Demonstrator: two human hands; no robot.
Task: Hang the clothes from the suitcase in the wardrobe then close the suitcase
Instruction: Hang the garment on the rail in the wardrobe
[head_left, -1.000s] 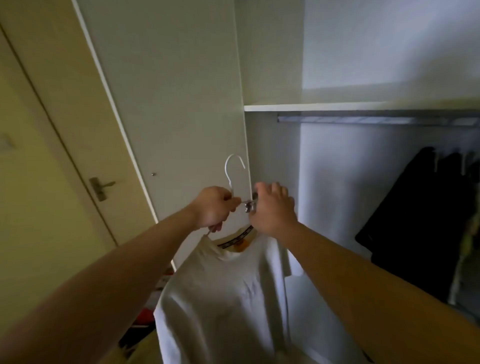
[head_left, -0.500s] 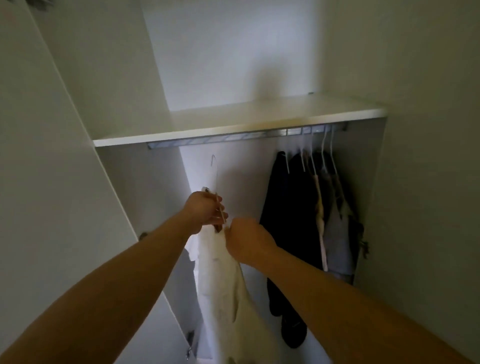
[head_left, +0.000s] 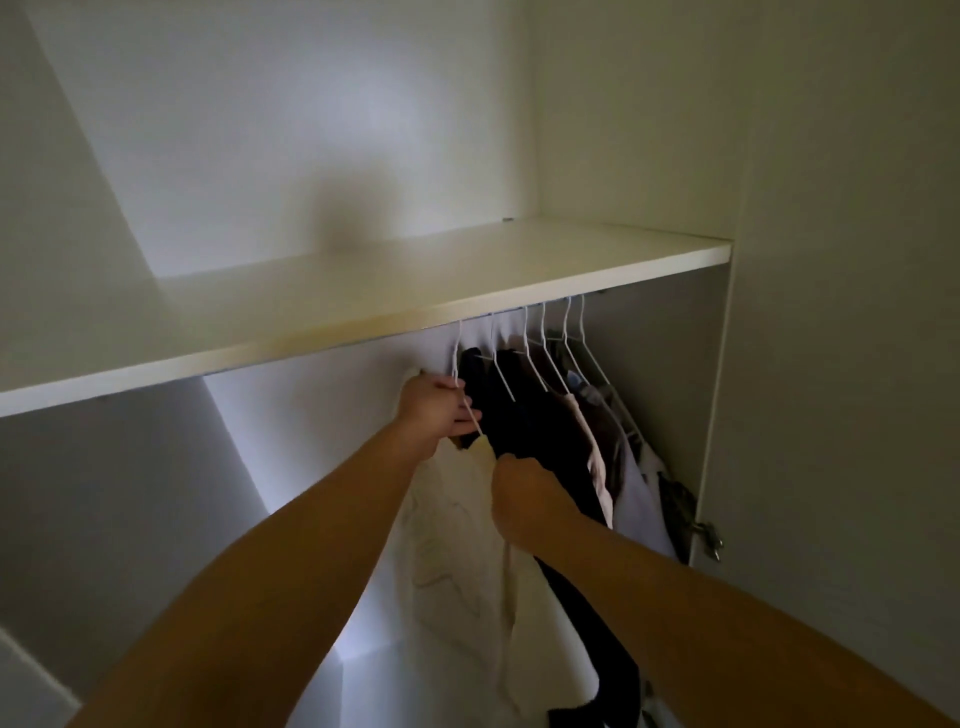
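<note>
Rail hidden behind shelf; hook's seating unclear; left hand grips white hanger; right hand pinches cream shirt; shirt now touching dark garments, previously apart.

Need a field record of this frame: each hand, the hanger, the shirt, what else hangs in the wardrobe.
left hand: grips the white hanger just below its hook
right hand: holds the white T-shirt at its shoulder
white hanger: carries the T-shirt; hook top is hidden behind the shelf edge, cannot tell whether it is on the rail
hung clothes: dark and pale garments on white hangers, right of the T-shirt
suitcase: not in view
</note>
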